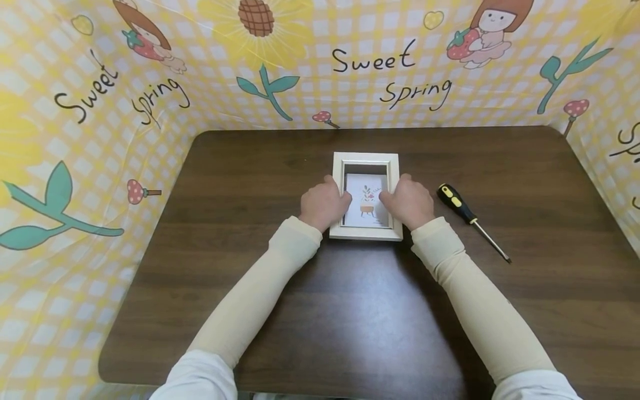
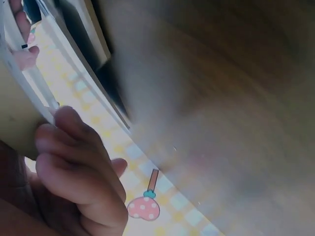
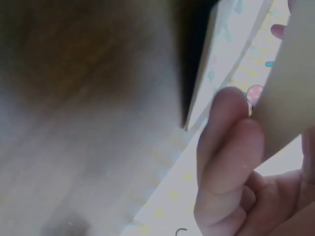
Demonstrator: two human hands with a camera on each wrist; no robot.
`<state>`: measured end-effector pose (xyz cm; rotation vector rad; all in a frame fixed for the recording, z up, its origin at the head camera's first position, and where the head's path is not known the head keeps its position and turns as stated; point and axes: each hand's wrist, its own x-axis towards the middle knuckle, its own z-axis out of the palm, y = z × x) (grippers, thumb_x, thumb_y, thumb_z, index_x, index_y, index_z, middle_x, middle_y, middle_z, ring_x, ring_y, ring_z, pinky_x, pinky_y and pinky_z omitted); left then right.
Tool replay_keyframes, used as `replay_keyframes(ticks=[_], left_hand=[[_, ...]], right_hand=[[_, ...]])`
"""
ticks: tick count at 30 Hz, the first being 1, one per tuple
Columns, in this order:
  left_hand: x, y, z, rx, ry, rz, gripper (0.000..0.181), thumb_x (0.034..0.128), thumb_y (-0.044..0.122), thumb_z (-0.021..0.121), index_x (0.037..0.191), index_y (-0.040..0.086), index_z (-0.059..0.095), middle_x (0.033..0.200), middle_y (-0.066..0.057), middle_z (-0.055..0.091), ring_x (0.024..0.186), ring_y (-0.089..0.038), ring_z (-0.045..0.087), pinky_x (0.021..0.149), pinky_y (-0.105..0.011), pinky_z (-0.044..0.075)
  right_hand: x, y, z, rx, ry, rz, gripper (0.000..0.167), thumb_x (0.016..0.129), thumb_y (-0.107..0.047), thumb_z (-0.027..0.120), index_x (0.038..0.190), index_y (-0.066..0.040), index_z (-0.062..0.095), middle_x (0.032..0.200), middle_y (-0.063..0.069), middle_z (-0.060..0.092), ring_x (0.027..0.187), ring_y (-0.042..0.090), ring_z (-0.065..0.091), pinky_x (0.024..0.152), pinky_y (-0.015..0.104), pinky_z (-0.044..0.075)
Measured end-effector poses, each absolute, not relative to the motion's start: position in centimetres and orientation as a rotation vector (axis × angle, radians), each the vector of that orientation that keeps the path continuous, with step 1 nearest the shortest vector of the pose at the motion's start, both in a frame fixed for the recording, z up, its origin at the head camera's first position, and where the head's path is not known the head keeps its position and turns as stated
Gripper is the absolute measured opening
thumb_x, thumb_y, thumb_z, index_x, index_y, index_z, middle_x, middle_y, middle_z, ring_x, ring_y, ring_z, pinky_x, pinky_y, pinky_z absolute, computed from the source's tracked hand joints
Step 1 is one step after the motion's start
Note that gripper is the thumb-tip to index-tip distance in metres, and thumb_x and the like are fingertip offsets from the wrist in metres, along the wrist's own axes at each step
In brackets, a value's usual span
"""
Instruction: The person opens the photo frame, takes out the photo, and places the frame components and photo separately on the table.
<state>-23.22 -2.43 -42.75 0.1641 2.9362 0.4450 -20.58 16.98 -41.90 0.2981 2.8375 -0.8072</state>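
Observation:
A white picture frame (image 1: pixel 366 233), with a printed picture of a potted plant inside, is held by both hands near the table's middle. My left hand (image 1: pixel 324 204) grips its left side, the thumb over the front. On the right side my right hand (image 1: pixel 410 203) grips it likewise. In the left wrist view the curled fingers of the left hand (image 2: pixel 81 172) are at the frame's edge. The right wrist view shows the right hand (image 3: pixel 231 167) with bent fingers against the frame's pale side (image 3: pixel 288 83). The frame's underside is hidden in the head view.
A screwdriver (image 1: pixel 457 204) with a black and yellow handle lies on the brown table (image 1: pixel 240 194), right of the right hand, its tip pointing toward the front right. Yellow checked cloth (image 1: pixel 300 94) with printed figures stands around the back and sides.

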Motion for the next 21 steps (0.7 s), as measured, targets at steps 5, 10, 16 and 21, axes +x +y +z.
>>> replay_keyframes(ticks=[5, 10, 16, 21], left_hand=[[-23.3, -3.5, -42.6, 0.169, 2.957, 0.454, 0.069, 0.0982, 0.044, 0.054, 0.146, -0.001, 0.033, 0.072, -0.01, 0.062, 0.062, -0.028, 0.062, 0.058, -0.042, 0.048], [-23.4, -4.8, -42.2, 0.196, 2.98, 0.475, 0.071, 0.0977, 0.044, 0.055, 0.15, 0.005, 0.027, 0.067, -0.008, 0.061, 0.058, -0.028, 0.061, 0.057, -0.044, 0.048], [-23.5, -6.4, -42.1, 0.184, 2.991, 0.509, 0.075, 0.0965, 0.045, 0.056, 0.152, 0.008, 0.023, 0.071, -0.009, 0.062, 0.063, -0.03, 0.063, 0.061, -0.046, 0.05], [-23.5, -7.4, -41.7, 0.179, 2.99, 0.519, 0.075, 0.0969, 0.045, 0.056, 0.153, 0.008, 0.023, 0.073, -0.01, 0.063, 0.064, -0.031, 0.064, 0.061, -0.046, 0.05]], right_hand=[[-20.6, 16.5, -41.5, 0.212, 2.885, -0.739, 0.055, 0.094, -0.036, 0.055, 0.123, 0.011, 0.051, 0.098, 0.024, 0.063, 0.088, 0.039, 0.063, 0.076, 0.052, 0.05], [-20.8, 15.8, -41.4, 0.167, 2.89, -0.705, 0.053, 0.095, -0.04, 0.054, 0.118, 0.007, 0.055, 0.097, 0.023, 0.064, 0.087, 0.038, 0.063, 0.075, 0.052, 0.049], [-21.1, 14.6, -41.2, 0.135, 2.881, -0.707, 0.053, 0.096, -0.045, 0.053, 0.115, 0.004, 0.056, 0.098, 0.022, 0.065, 0.09, 0.039, 0.063, 0.076, 0.053, 0.049], [-21.4, 13.7, -40.9, 0.105, 2.886, -0.696, 0.057, 0.097, -0.046, 0.053, 0.119, 0.006, 0.055, 0.103, 0.025, 0.066, 0.095, 0.042, 0.064, 0.079, 0.054, 0.049]])
